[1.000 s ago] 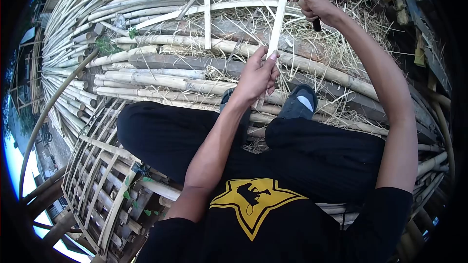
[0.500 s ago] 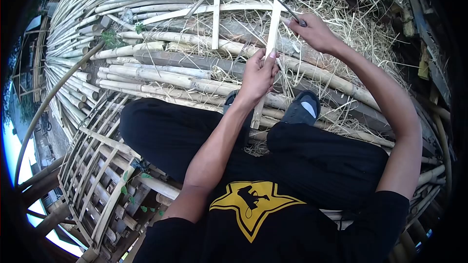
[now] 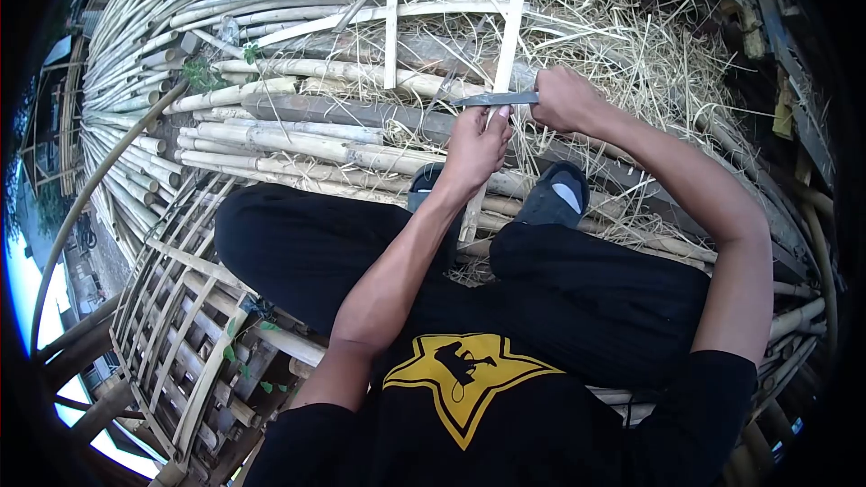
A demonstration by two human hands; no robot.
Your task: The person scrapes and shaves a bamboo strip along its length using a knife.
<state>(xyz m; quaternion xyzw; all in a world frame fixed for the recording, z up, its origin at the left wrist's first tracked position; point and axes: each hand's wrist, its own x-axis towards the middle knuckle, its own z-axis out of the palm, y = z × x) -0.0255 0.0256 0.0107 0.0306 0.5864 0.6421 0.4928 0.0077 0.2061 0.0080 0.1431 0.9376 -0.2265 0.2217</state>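
Note:
A long pale bamboo strip (image 3: 511,36) runs from the top of the view down between my feet. My left hand (image 3: 476,146) is closed around it, with the thumb along its face. My right hand (image 3: 566,101) grips a knife (image 3: 496,99) whose handle is hidden inside the fist. The grey blade lies flat across the strip, just above my left thumb, pointing left. Whether its edge bites into the bamboo I cannot tell.
Bamboo poles (image 3: 298,146) lie side by side under my feet. Thin shavings (image 3: 622,63) are heaped at the upper right. Another short strip (image 3: 391,22) rests on the poles. A woven bamboo lattice (image 3: 180,307) stands at the lower left.
My right hand has brought the knife down and toward me along the strip, from its upper part to beside my left thumb. The left hand has stayed nearly in place on the strip.

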